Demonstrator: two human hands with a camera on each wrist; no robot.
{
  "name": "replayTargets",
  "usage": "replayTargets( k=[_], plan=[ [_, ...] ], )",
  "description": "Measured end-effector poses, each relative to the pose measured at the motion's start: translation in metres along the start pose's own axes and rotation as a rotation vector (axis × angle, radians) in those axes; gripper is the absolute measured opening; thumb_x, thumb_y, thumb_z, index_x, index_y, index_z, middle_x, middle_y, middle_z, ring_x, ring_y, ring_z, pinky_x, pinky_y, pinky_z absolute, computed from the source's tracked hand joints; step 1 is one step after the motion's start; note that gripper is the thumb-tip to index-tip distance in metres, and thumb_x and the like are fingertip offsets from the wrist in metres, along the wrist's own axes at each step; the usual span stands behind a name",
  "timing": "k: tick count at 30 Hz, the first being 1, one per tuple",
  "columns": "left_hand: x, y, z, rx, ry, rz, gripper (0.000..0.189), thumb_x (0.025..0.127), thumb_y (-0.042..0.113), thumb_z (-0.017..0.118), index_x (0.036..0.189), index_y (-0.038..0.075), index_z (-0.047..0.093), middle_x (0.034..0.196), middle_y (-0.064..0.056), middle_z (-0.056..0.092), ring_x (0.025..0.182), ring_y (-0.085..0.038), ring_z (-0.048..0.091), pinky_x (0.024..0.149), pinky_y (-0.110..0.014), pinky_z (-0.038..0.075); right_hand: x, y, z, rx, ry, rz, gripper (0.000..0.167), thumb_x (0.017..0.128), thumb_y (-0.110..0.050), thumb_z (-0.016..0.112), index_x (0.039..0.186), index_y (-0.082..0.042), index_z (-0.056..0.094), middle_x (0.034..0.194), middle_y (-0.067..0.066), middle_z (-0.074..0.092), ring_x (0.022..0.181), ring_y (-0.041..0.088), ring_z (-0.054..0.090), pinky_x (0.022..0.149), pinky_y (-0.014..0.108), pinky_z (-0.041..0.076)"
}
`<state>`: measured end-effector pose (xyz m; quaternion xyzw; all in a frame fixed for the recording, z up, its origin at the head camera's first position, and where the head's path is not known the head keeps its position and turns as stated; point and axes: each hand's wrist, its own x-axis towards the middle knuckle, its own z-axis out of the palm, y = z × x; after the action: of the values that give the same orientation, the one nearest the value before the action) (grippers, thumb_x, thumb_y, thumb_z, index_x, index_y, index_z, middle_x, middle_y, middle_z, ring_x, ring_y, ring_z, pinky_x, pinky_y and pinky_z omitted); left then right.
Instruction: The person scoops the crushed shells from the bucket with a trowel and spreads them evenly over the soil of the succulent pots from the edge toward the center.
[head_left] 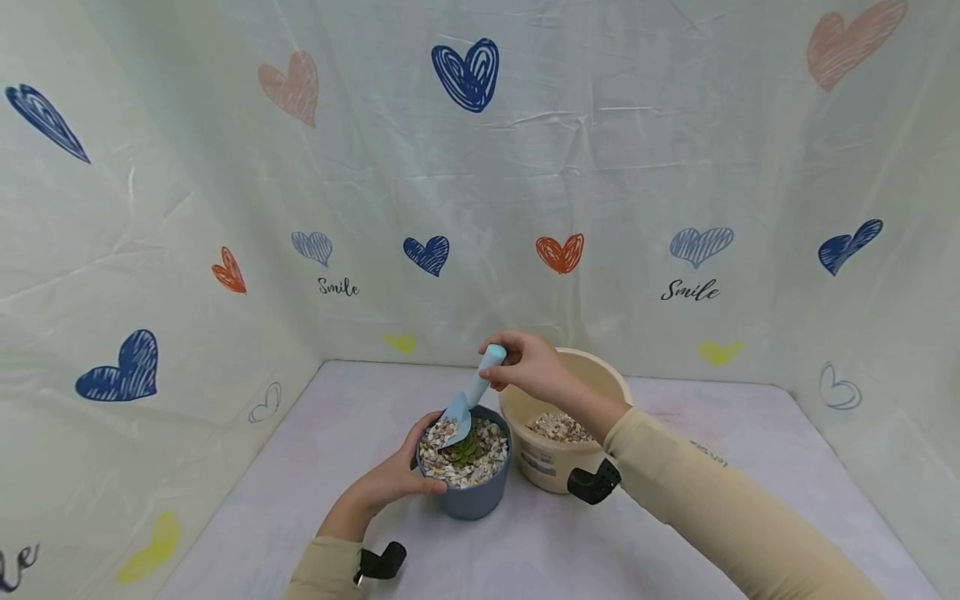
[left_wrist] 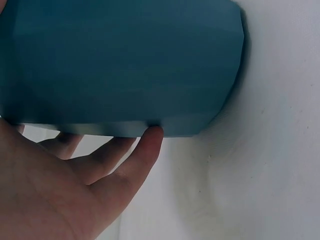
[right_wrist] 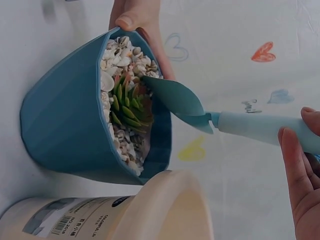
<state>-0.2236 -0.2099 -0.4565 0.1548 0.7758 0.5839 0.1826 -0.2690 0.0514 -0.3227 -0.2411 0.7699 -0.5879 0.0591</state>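
Observation:
A blue plant pot (head_left: 471, 502) stands on the table, filled with small shells and pebbles (right_wrist: 119, 56) around a green succulent (right_wrist: 131, 106). My left hand (head_left: 393, 483) grips the pot from its left side, thumb at the near rim and fingers along the wall. In my right hand (head_left: 534, 367) I hold a light-blue hand trowel (head_left: 477, 389) by its handle, pinched between thumb and fingers. The trowel's blade (right_wrist: 175, 95) tilts down over the pot with some shell bits on it, its tip close to the succulent.
Right beside the pot stands a cream bucket (head_left: 540, 462) with more shell gravel (head_left: 561, 427) in its bottom and a printed label on its side. The white-covered table (head_left: 300, 467) meets a curtain (head_left: 510, 183) printed with hearts at the back and sides.

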Motion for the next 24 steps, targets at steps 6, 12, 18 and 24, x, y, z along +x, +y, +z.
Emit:
replayTargets(
  k=[6,12,18,24],
  plan=[
    [-0.002,0.0,0.004,-0.009,0.042,-0.022,0.11,0.076,0.031,0.085,0.156,0.026,0.01,0.159,-0.02,0.007,0.141,-0.052,0.005,0.105,-0.07,0.015,0.001,-0.001,0.001,-0.004,0.0,0.002,0.028,0.087,-0.002,0.072,0.114,0.001,0.064,0.089,0.012,0.068,0.073,0.022,0.067,0.073,0.049,0.055],
    [-0.005,0.0,0.009,-0.017,0.1,-0.033,0.11,0.075,0.028,0.086,0.156,0.026,0.011,0.159,-0.021,0.006,0.141,-0.051,0.004,0.104,-0.072,0.014,0.001,-0.003,0.002,-0.017,-0.002,0.0,0.029,0.087,-0.002,0.072,0.114,0.0,0.065,0.09,0.012,0.068,0.074,0.023,0.068,0.072,0.048,0.056],
    [-0.007,0.002,0.012,-0.037,0.135,-0.042,0.109,0.075,0.023,0.085,0.156,0.025,0.012,0.159,-0.02,0.007,0.142,-0.05,0.002,0.104,-0.072,0.012,0.001,-0.005,0.004,-0.02,-0.003,0.002,0.029,0.087,-0.001,0.072,0.115,0.0,0.065,0.09,0.012,0.068,0.074,0.023,0.067,0.074,0.051,0.055],
    [-0.009,0.002,0.016,-0.044,0.17,-0.044,0.111,0.075,0.021,0.085,0.156,0.021,0.01,0.159,-0.022,0.008,0.142,-0.049,0.004,0.105,-0.071,0.012,0.001,-0.007,0.005,-0.018,-0.007,-0.017,0.03,0.086,-0.001,0.073,0.115,0.0,0.065,0.089,0.012,0.068,0.074,0.023,0.067,0.074,0.053,0.054]
  ],
)
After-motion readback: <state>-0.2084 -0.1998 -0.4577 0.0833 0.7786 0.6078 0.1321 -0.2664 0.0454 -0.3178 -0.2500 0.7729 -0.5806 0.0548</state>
